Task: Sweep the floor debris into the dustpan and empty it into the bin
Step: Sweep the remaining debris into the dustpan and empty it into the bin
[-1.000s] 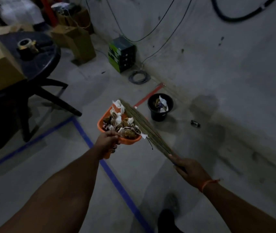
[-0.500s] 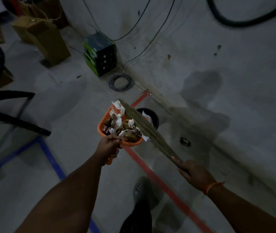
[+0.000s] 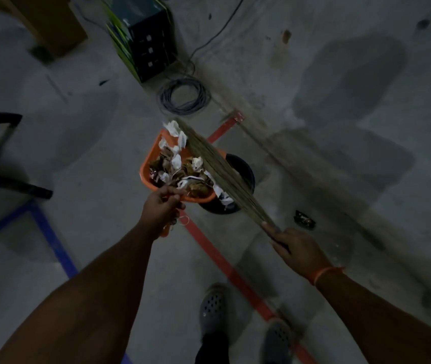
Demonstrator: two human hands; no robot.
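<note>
Carrying the load, we have our left hand (image 3: 162, 207) curled round the handle of the orange plastic dustpan (image 3: 148, 164), which is heaped with white paper scraps and brown crumpled debris (image 3: 180, 169), and our right hand (image 3: 294, 243) wrapped round the grip of the straw-coloured grass broom (image 3: 218, 169), whose long bristles lie slantwise across the pan's right edge and over the load. The round black plastic bin (image 3: 244, 174) stands on the grey concrete floor (image 3: 99, 158) just beyond and beneath the pan's right side, half hidden by pan and broom, with some white paper already showing inside it. We judge the sweeping done and the emptying as the step in hand. To do it well we should bring the pan's open lip squarely over the bin's mouth before tipping, since the mouth looks narrower than the pan, and pour slowly rather than all at once. The light paper seems likely to flutter off, so we would keep the bristles resting on the heap as a lid and then use them to draw the scraps down into the bin. We should also mind the red tape line (image 3: 217, 258) underfoot only as a guide for where we stand.
</note>
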